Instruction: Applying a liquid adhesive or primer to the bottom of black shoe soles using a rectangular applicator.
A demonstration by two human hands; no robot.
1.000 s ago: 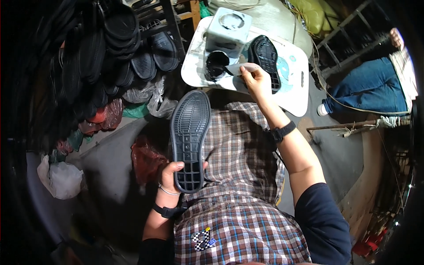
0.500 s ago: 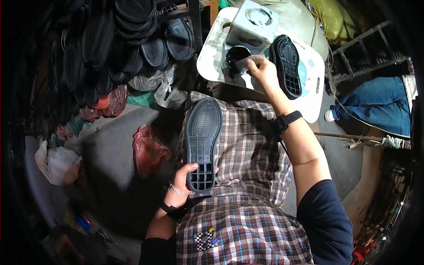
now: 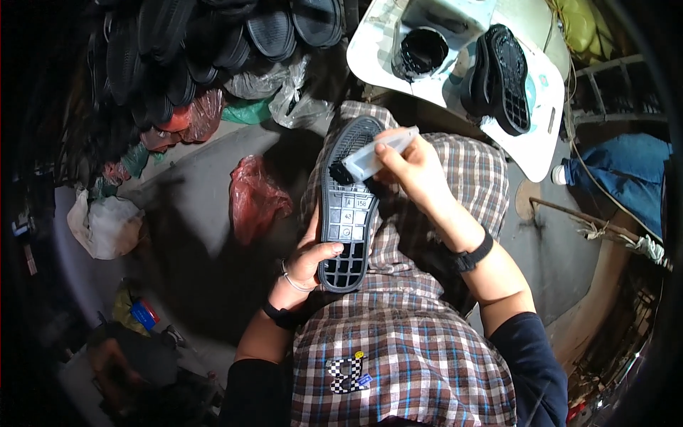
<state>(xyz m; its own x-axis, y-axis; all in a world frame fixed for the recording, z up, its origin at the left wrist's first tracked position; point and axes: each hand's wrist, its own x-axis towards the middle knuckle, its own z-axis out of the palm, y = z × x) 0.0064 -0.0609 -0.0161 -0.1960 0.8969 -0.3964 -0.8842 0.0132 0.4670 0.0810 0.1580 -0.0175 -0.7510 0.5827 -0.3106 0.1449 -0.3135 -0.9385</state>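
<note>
My left hand [image 3: 307,262] grips the heel end of a black shoe sole [image 3: 348,220], its thumb over the open grid of square hollows. The sole lies lengthwise over my lap, toe pointing away. My right hand [image 3: 418,165] is closed on a whitish, see-through flat spreader [image 3: 373,155]. Its edge rests on the sole's ribbed forefoot, beside a blob of thick black paste [image 3: 340,173]. Farther off, a round opening smeared with black paste [image 3: 425,51] sits on a white board [image 3: 380,67]. Next to it, soles [image 3: 509,78] lie together, the upper one coated with shiny black paste.
Many black soles [image 3: 270,32] are stacked at the far left. Plastic bags lie below them, with a red bag [image 3: 256,199] and a white bag [image 3: 107,224] on the floor. At the right are a person's jeans [image 3: 626,174] and a thin rod [image 3: 583,218].
My right hand has come down from the paste container to the sole with the spreader, and black paste now lies on the forefoot. The view has shifted.
</note>
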